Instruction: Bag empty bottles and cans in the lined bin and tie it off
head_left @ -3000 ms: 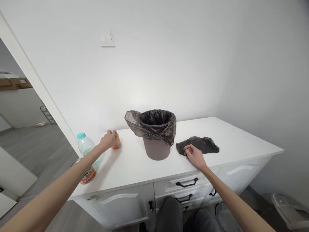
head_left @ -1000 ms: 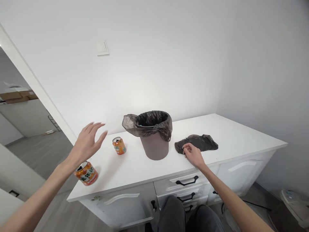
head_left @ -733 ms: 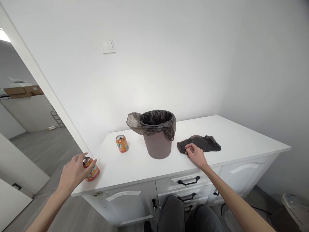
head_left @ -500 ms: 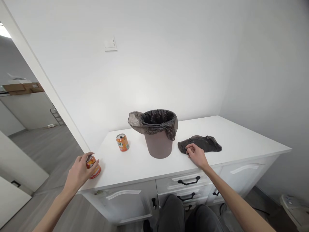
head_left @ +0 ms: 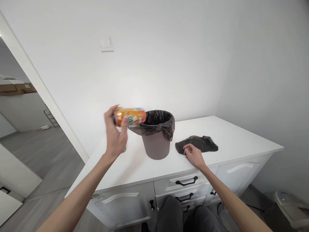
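Note:
My left hand is closed around an orange drink can. The can is held on its side in the air, its far end at the left rim of the bin. The bin stands upright, lined with a dark, thin bin bag folded over its rim. Behind my left hand a second can is nearly all hidden. My right hand rests on the cabinet top with curled fingers at the near edge of a flattened black plastic bag; whether they pinch it is hidden.
Beneath is a white cabinet top with drawers and black handles in front. A white wall with a light switch rises behind. To the left, a doorway opens onto a grey floor.
My left hand has lifted the can from the cabinet's left end, carried it right and up to the bin, and tipped it sideways. My right hand has stayed beside the black bag.

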`<state>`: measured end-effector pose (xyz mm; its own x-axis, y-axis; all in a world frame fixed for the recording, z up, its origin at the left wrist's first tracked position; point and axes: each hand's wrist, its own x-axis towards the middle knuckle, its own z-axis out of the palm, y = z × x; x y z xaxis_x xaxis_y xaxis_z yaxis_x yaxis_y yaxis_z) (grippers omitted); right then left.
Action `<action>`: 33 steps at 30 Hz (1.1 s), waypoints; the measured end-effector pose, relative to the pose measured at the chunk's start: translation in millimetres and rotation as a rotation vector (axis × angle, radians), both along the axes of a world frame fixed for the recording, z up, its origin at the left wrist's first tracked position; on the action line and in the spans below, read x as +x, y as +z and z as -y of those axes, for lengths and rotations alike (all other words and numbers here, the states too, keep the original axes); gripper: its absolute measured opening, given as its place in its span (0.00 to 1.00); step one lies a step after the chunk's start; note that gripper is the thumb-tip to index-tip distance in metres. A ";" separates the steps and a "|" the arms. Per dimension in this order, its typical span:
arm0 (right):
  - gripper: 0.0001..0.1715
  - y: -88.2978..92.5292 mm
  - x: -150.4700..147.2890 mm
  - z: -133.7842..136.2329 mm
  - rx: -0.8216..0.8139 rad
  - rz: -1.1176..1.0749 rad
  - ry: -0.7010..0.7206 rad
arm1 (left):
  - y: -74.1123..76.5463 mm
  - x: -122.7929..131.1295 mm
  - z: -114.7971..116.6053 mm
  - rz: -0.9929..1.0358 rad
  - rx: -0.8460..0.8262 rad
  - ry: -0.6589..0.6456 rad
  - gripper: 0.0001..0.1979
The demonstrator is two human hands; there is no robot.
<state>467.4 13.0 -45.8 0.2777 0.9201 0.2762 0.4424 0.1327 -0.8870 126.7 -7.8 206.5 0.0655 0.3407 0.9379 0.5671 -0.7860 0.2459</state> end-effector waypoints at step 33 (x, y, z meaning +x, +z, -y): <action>0.12 11.0 -5.6 6.0 -0.005 0.025 -0.023 | -112.4 -134.2 -73.1 -0.202 -0.849 0.356 0.49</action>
